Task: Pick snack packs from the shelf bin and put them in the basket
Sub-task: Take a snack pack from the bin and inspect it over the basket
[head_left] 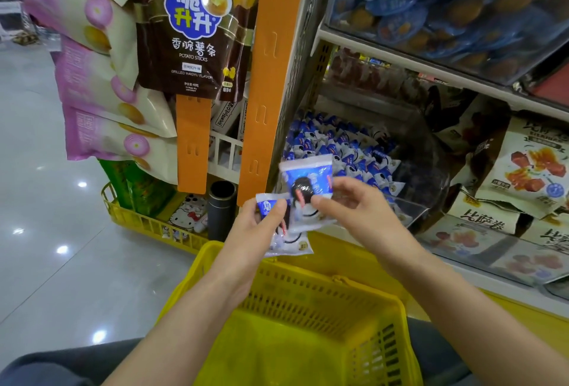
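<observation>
A clear shelf bin [431, 170] holds several small blue-and-white snack packs [338, 145]. In front of it my right hand [354, 210] pinches one blue-and-white pack [308, 179] by its lower edge. My left hand [258, 225] grips a small bunch of the same packs [289, 241], which hang down over the far rim of the yellow basket [308, 293]. The two hands are close together, the right-hand pack overlapping the left-hand bunch. The basket sits on my lap below both hands, and its visible floor is bare.
Hanging potato-stick bags [191, 31] and pink-and-cream bags [101, 93] fill the orange rack [258, 93] on the left. A second yellow basket [147, 219] sits on the glossy floor. Brown and cream snack bags [523, 170] lie right of the bin; a bin of blue tubs [446, 0] is above.
</observation>
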The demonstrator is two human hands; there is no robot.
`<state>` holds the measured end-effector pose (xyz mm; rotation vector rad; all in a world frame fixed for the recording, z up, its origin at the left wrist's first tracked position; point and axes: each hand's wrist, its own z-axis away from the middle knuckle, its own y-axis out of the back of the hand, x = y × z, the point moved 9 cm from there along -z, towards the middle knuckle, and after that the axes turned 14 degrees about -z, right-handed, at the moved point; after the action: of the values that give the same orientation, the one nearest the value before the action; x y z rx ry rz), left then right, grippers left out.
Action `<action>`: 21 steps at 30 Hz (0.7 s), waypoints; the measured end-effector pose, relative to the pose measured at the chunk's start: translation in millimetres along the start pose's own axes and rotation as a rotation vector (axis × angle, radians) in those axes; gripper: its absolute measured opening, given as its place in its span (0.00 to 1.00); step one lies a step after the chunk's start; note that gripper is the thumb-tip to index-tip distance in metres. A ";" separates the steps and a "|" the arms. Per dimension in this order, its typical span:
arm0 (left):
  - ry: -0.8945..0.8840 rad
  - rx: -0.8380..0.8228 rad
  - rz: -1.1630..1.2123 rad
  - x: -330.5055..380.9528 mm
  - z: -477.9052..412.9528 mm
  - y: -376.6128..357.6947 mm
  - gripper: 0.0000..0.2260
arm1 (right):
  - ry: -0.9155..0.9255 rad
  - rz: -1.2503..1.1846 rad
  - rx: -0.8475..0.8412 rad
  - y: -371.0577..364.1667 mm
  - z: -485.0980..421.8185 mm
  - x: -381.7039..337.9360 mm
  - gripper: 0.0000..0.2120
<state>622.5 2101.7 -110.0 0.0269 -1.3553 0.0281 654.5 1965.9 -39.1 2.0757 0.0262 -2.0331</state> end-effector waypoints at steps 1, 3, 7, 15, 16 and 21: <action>-0.005 0.011 0.004 1.1 0.3 1.7 0.12 | 0.008 -0.017 0.051 9.1 -4.8 -4.0 0.07; -0.020 0.043 0.009 3.1 0.0 6.5 0.11 | 0.033 -0.034 0.168 31.0 -18.2 -12.9 0.08; -0.026 0.078 -0.007 5.7 -2.0 11.4 0.10 | 0.085 0.164 0.324 64.2 -51.4 -30.6 0.13; -0.026 0.109 -0.016 4.0 -6.2 15.3 0.10 | -0.228 0.703 0.080 62.0 -96.7 6.3 0.20; -0.027 0.112 -0.010 4.3 -7.2 15.7 0.10 | -0.250 0.732 0.064 61.6 -99.9 8.8 0.22; -0.027 0.099 0.018 5.5 -8.9 13.5 0.07 | -0.268 0.723 0.013 46.5 -114.5 14.1 0.18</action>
<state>632.0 2115.5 -106.5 0.0983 -1.3801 0.1103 775.8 1939.1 -45.1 1.4769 -0.6778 -1.7999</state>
